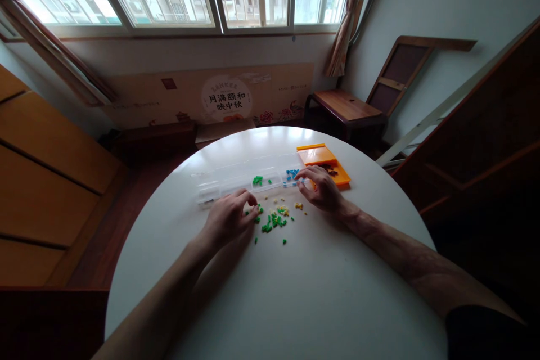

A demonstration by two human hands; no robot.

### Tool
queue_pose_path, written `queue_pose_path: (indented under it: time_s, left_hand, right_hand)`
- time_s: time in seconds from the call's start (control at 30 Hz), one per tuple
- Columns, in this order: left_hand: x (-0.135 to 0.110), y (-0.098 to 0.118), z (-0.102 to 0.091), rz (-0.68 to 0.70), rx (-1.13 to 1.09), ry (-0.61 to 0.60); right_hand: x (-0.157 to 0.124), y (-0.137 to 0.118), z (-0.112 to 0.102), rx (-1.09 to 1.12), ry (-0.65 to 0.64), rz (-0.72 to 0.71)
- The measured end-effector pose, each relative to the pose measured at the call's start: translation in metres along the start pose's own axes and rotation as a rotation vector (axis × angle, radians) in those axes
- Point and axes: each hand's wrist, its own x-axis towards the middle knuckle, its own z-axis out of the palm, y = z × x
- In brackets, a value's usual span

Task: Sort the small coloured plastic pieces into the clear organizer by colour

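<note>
Small green building bricks [274, 220] lie scattered on the white round table, with yellow bricks [299, 206] and pale ones [282, 210] among and behind them. At the pile's left edge, my left hand [232, 215] is curled, thumb and fingertips drawn together beside some green bricks; what they pinch, if anything, is too small to tell. My right hand [321, 188] bends over the right end of a clear compartment box [236, 185], its fingers closed in by the blue bricks [291, 174]; anything between the fingertips is hidden. Another compartment holds a few green bricks [257, 180].
An orange tray [345, 179] with a partly covering lid and dark brown pieces stands behind my right hand. The clear lid [253, 163] extends behind the box. Beyond the round table [295, 304] are a wooden chair [346, 104], a printed cardboard panel [287, 81] and windows.
</note>
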Motion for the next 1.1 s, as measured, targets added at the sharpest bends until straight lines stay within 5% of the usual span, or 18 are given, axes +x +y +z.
queue_pose_path:
  time_s: [0.33, 0.8, 1.1]
  left_hand:
    - [0.000, -0.004, 0.004, 0.002, -0.019, 0.103]
    - [0.007, 0.002, 0.001, 0.034, -0.319, 0.014]
    - [0.044, -0.003, -0.026, 0.123, -0.193, 0.137]
  right_hand:
    - [0.001, -0.001, -0.002, 0.027, -0.066, -0.048]
    - [0.001, 0.002, -0.001, 0.049, -0.053, -0.075]
    - [-0.001, 0.004, 0.000, 0.071, -0.049, -0.067]
